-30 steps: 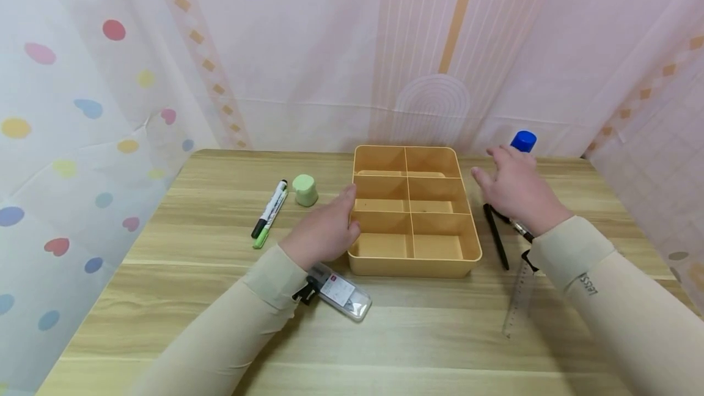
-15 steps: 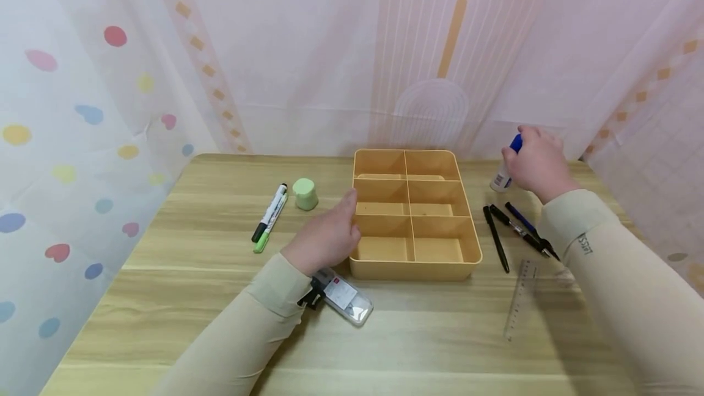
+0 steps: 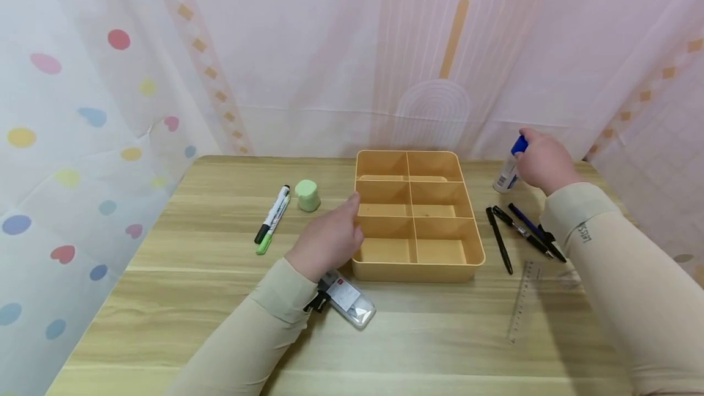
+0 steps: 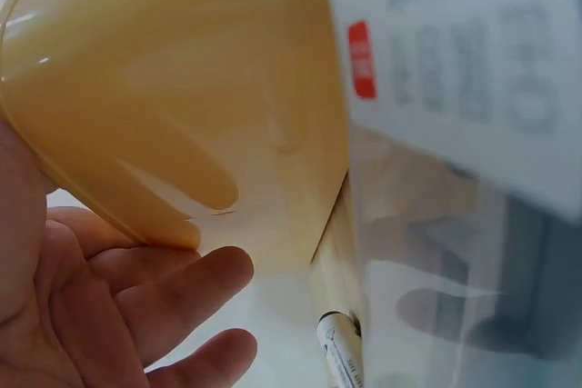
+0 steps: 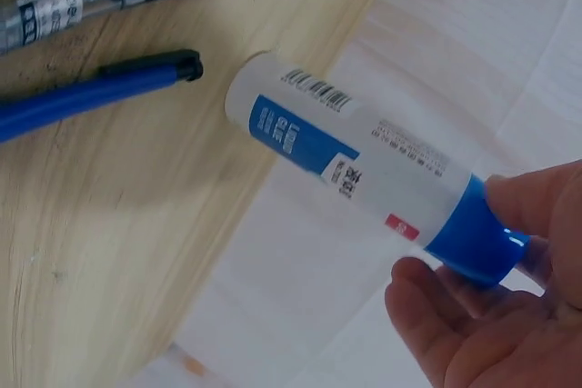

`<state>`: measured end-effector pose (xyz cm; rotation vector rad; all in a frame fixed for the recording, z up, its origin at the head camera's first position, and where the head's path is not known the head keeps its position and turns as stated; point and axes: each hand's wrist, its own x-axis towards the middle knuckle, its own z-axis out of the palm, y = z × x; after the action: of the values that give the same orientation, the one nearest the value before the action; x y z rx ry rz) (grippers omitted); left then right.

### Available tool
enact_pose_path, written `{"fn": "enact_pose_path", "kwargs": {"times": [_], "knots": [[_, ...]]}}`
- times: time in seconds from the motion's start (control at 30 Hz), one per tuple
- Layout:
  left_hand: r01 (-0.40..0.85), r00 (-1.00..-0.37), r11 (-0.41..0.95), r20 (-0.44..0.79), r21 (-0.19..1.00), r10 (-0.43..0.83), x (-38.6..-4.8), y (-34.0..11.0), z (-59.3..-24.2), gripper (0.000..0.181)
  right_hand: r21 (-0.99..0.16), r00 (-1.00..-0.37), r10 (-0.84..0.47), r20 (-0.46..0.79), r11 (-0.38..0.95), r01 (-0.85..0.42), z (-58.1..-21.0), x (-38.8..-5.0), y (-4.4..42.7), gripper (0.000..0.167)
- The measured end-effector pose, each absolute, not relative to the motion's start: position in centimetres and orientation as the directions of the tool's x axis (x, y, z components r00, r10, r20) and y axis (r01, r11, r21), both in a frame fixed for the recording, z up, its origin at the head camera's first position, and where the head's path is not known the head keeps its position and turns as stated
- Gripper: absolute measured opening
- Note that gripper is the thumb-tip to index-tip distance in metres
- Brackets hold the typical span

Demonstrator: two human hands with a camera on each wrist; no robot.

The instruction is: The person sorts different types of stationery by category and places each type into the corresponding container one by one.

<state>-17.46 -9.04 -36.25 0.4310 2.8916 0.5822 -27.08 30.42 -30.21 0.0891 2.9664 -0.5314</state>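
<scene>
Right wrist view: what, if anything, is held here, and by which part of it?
The right hand holds a white, cylindrical, plastic-looking glue bottle by its blue cap, at the upper end.

The left arm [image 3: 247, 335] is slanting in from 7 o'clock, left hand [image 3: 327, 237] resting, fingers [image 4: 186, 302] loosely bent; the right arm [image 3: 632, 286] from 4 o'clock, right hand [image 3: 546, 161] pinching.

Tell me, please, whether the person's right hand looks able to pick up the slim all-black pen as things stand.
Probably not yet: the right hand pinches the blue cap of the white cylindrical glue bottle and would likely need to release it first. Nothing visible covers the slim all-black pen, though.
</scene>
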Motion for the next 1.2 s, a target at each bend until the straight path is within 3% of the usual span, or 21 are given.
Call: {"fn": "enact_pose_path", "kwargs": {"times": [0.5,1.2], "knots": [[0.257,-0.941,0.913,-0.132,0.318,0.311,-17.5,-8.6,-36.0,0.068,-0.339,-0.989,0.065,-0.136,0.935,0.108,-30.4,-26.8,30.8,0.066],[0.251,-0.935,0.92,-0.169,0.302,0.311,-17.8,-8.8,-35.5,0.069,-0.357,-1.0,0.002,-0.026,0.934,0.012,-28.6,-26.2,28.1,0.064]]}}
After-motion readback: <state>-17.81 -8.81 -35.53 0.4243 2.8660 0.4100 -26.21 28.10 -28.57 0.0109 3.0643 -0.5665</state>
